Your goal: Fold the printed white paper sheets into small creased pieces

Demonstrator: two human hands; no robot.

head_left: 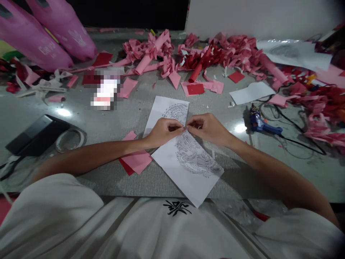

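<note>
White paper point(172, 162) printed with a dense black line drawing lies on the table in front of me, its lower part angled toward my body. An upper white part point(156, 108) carries more of the same drawing; whether the two parts are joined is hidden by my fingers. My left hand point(165, 130) lies across the paper, thumb and fingers pinched at its inner edge. From the right, my right hand point(207, 126) pinches at the same spot, fingertips nearly touching the left ones. Pink and red paper squares point(137, 158) lie beside my left wrist.
Curled pink paper strips point(161, 46) and red ones point(205, 59) heap along the back. A blue glue gun point(264, 124) with a black cord lies right. A tape roll point(70, 139), black box point(37, 135), lit phone point(105, 93) and pink bottles point(67, 28) are left.
</note>
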